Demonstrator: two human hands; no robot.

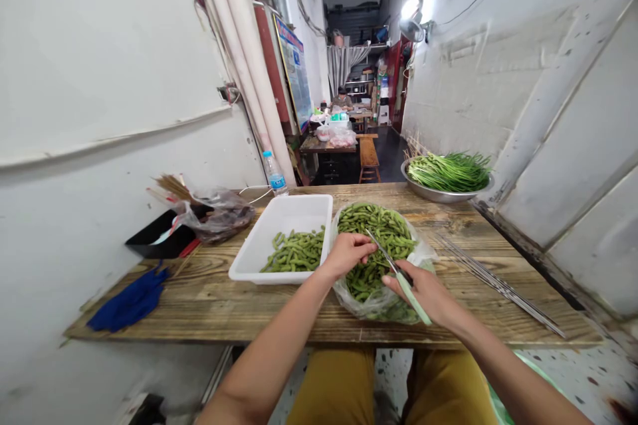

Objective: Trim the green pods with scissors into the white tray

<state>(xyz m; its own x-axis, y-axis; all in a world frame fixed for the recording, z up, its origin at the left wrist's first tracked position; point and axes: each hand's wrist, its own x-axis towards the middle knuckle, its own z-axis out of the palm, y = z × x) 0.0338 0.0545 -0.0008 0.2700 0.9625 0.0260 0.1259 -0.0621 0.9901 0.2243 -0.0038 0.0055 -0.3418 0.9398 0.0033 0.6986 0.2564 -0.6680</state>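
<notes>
Green edamame pods [371, 219] fill a clear plastic bag [383, 311] on the wooden table. Over this bag, my left hand [351, 254] is closed in a pinch; what its fingertips hold, if anything, is too small to make out. My right hand [423, 289] grips scissors [411, 297] with pale green handles. Their blades point up and left, with the tip close to my left fingertips. Left of the bag stands a white plastic tub [254, 259], with more pods [296, 251] lying in its right part.
Metal skewers [503, 285] lie at right, below a metal bowl [446, 196] of green stalks [448, 171]. A water bottle [275, 174], black box [164, 236] and blue cloth [129, 299] are at left. A person [341, 101] sits far back. Walls flank the wooden table [224, 312].
</notes>
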